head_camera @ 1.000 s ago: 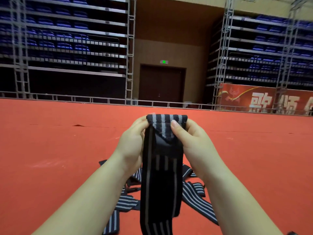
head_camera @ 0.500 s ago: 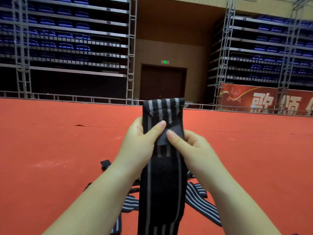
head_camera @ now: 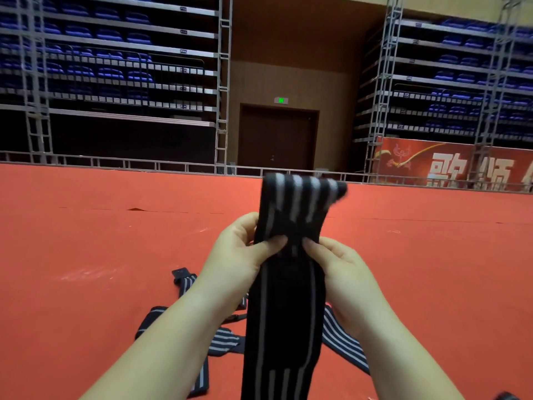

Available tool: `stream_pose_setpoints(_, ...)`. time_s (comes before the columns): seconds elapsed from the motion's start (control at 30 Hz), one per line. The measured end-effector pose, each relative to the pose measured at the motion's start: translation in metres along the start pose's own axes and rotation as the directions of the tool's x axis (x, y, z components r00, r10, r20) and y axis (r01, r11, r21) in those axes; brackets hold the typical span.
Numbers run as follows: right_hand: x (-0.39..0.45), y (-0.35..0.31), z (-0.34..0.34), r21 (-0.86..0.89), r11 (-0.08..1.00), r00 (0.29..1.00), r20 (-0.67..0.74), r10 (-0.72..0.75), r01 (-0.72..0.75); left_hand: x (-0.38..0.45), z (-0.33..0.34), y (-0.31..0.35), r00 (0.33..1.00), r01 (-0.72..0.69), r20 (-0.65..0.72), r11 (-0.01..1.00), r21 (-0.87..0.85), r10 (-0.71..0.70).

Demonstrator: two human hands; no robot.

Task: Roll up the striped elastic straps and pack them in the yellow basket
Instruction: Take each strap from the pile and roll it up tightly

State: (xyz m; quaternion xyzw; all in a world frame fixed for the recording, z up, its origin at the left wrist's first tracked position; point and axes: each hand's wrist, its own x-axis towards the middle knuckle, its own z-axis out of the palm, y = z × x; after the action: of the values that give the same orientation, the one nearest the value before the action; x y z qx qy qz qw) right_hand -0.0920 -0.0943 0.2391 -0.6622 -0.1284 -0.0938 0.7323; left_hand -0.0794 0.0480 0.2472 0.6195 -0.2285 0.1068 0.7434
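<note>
**Desk:** What's in hand?

**Photographer:** A striped elastic strap (head_camera: 284,307), black with grey lengthwise bands, held upright before the chest. Its top end stands free above the thumbs, blurred. The left hand (head_camera: 239,255) and right hand (head_camera: 336,262) each pinch it at an edge, thumbs pressed to the near face: a narrow grip on both sides, closed on the webbing.

**Desk:** Which step?

**Photographer:** By my reading, the start of a roll. The next move likely calls for tucking that free end tightly, then winding down the length with even tension, since stretchy fabric springs loose.

**Desk:** And around it?

**Photographer:** More loose straps (head_camera: 222,339) lie flat and tangled on the red carpeted floor (head_camera: 86,255) beneath the forearms. The yellow basket is not in view. Behind stand metal-framed tiers of blue seats (head_camera: 109,33) and a brown door (head_camera: 278,137).
</note>
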Motion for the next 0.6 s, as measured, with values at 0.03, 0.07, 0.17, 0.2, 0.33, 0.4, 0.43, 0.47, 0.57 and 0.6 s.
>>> stream_pose_setpoints(0.03, 0.001, 0.003, -0.001, 0.036, 0.999, 0.999, -0.018, 0.037, -0.036, -0.001, 0.0, 0.001, 1.0, -0.007, 0.016, 0.999, 0.034, 0.006)
stream_pose_setpoints(0.07, 0.002, 0.005, -0.001, 0.089, 0.993, 0.995, -0.048, 0.083, -0.078, -0.001, 0.0, 0.001, 1.0, -0.004, 0.009, 0.998, 0.06, 0.003)
stream_pose_setpoints(0.17, 0.0, 0.005, -0.003, 0.289, 0.934, 0.975, -0.009, 0.224, -0.212, -0.001, 0.0, 0.003, 0.998, 0.023, -0.064, 0.999, 0.044, -0.02)
stream_pose_setpoints(0.2, -0.002, 0.004, -0.003, 0.301, 0.92, 0.968, 0.075, 0.238, -0.25, -0.001, 0.0, 0.003, 0.996, 0.026, -0.084, 0.999, 0.04, -0.023)
stream_pose_setpoints(0.33, -0.008, 0.004, 0.0, 0.119, 0.973, 0.969, 0.176, 0.174, -0.197, -0.004, 0.002, 0.003, 0.994, 0.045, -0.095, 0.999, -0.002, -0.045)
stream_pose_setpoints(0.4, -0.006, 0.007, 0.001, 0.043, 0.997, 0.992, 0.11, 0.064, -0.069, -0.004, 0.001, 0.002, 0.991, 0.092, -0.09, 0.989, -0.112, -0.102)
stream_pose_setpoints(0.43, -0.005, 0.009, 0.001, 0.018, 1.0, 0.997, 0.073, -0.001, 0.0, -0.003, 0.0, 0.001, 0.988, 0.118, -0.076, 0.974, -0.191, -0.135)
stream_pose_setpoints(0.47, -0.004, 0.01, 0.001, -0.014, 0.998, 0.997, 0.042, -0.067, 0.068, -0.003, -0.001, 0.0, 0.985, 0.152, -0.04, 0.955, -0.255, -0.167)
stream_pose_setpoints(0.57, -0.005, 0.009, 0.002, -0.118, 0.972, 0.977, -0.032, -0.209, 0.204, -0.009, -0.002, -0.004, 0.969, 0.239, 0.095, 0.964, -0.113, -0.229)
stream_pose_setpoints(0.6, -0.006, 0.009, 0.002, -0.132, 0.966, 0.972, -0.045, -0.231, 0.223, -0.013, 0.001, -0.005, 0.965, 0.234, 0.123, 0.972, -0.01, -0.231)
